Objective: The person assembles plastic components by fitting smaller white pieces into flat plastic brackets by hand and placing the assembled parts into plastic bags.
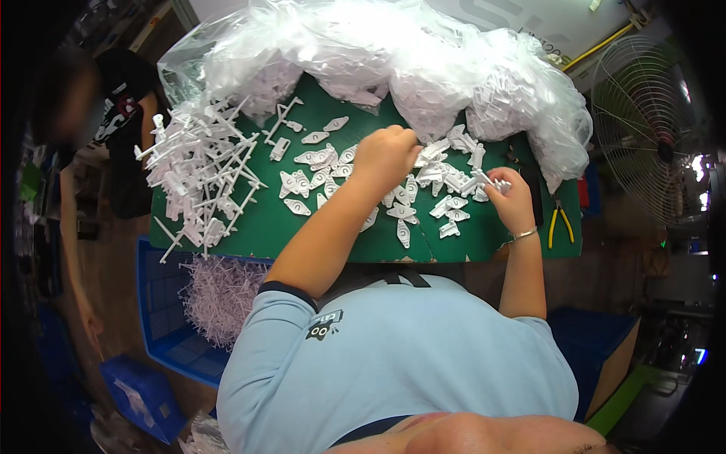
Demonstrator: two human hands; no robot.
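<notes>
My left hand [384, 160] is over the middle of the green table [287, 242], its fingers curled inward. Whatever they may hold is hidden. Diamond-shaped white plastic plates [297, 206] lie scattered beside and below it. Close to its fingertips is a heap of small blocky white plastic parts [454, 180]. At the right side of that heap, my right hand [513, 203] pinches a small white plastic part [499, 184] between thumb and fingers.
Clear bags [423, 83] of white parts line the far edge. Branching white plastic sprues [204, 166] are piled at left. Yellow-handled pliers [560, 225] lie at right. A blue crate [162, 310] of scraps stands below the table; a fan [650, 136] stands right. Another person [125, 113] is at left.
</notes>
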